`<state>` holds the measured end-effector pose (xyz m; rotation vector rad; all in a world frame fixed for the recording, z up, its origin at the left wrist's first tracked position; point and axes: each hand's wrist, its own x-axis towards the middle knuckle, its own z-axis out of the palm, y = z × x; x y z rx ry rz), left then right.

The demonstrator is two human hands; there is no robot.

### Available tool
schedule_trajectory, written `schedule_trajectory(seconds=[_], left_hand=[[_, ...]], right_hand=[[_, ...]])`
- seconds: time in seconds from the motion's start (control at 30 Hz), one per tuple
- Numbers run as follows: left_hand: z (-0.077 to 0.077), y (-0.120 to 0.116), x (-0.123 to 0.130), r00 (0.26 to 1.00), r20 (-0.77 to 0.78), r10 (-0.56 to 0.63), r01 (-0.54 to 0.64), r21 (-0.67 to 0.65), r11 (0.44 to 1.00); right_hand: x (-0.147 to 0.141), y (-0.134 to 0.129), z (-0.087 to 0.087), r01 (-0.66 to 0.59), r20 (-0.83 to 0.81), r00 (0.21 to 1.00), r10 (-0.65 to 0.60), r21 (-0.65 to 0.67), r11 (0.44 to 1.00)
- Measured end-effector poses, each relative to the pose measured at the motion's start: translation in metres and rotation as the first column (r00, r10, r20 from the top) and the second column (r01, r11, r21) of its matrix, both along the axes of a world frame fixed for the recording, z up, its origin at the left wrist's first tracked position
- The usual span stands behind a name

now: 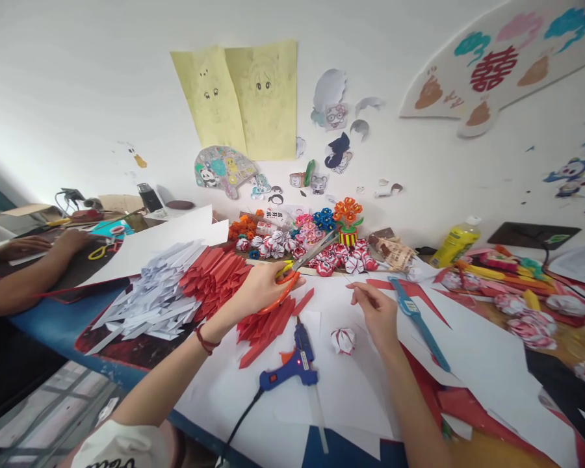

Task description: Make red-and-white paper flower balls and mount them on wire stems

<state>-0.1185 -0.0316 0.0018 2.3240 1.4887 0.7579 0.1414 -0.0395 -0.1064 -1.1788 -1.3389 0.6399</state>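
One pair of scissors (300, 262) fills left fingers (269, 273) near one glue gun (296, 365); right fingers (363, 289) bunch narrowly, any hold unclear.

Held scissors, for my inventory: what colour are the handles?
The scissors have orange and yellow handles; head view.

"What's the hot-glue gun (299, 365) made of?"
"Smooth plastic, faintly glossy; the glue stick (318, 416) at its rear looks translucent and slick."
"And the scissors (316, 250) beyond it?"
"Shiny metal blades, plastic handles. The red strips (207, 279) left of the gun look like matt paper."
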Motion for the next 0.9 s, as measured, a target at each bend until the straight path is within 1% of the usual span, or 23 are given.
schedule_trajectory(seconds=[0.17,0.23,0.3,0.37,0.43,0.5,0.63,0.73,0.8,0.83,0.9], left_hand=[[0.008,-0.003,-0.002,0.996,-0.085,0.015,-0.015,0.009,1.000],[0.013,-0.003,-0.003,0.994,-0.106,0.005,-0.006,-0.009,1.000],[0.020,-0.002,-0.004,0.993,-0.114,-0.026,0.023,-0.028,0.999],[0.026,0.001,-0.005,0.990,-0.115,-0.088,0.083,-0.050,0.995],[0.030,0.007,-0.007,0.980,-0.120,-0.157,0.147,-0.089,0.985],[0.031,0.015,-0.009,0.968,-0.124,-0.220,0.201,-0.148,0.968],[0.024,0.026,-0.015,0.943,-0.081,-0.323,0.296,-0.238,0.925],[0.019,0.027,-0.018,0.935,-0.055,-0.351,0.324,-0.269,0.907],[0.017,0.025,-0.019,0.936,-0.043,-0.348,0.322,-0.293,0.900],[0.016,0.024,-0.019,0.940,-0.035,-0.340,0.315,-0.298,0.901],[0.016,0.021,-0.018,0.952,-0.023,-0.304,0.286,-0.278,0.917]], right_hand=[[-0.001,-0.003,0.003,-0.012,0.008,1.000,0.012,0.004,1.000],[0.001,-0.004,0.007,-0.074,0.001,0.997,0.074,-0.016,0.997],[0.008,-0.004,0.011,-0.195,-0.030,0.981,0.194,-0.069,0.978],[0.017,-0.003,0.016,-0.357,-0.081,0.934,0.348,-0.142,0.923],[0.027,-0.001,0.023,-0.505,-0.125,0.863,0.490,-0.208,0.837],[0.034,0.001,0.030,-0.601,-0.157,0.799,0.581,-0.249,0.759],[0.035,0.010,0.043,-0.672,-0.191,0.736,0.650,-0.323,0.666],[0.030,0.017,0.049,-0.696,-0.191,0.699,0.689,-0.400,0.596],[0.028,0.021,0.051,-0.698,-0.191,0.692,0.696,-0.422,0.578],[0.028,0.023,0.050,-0.695,-0.192,0.697,0.691,-0.421,0.583],[0.027,0.025,0.047,-0.684,-0.204,0.716,0.668,-0.401,0.610]])
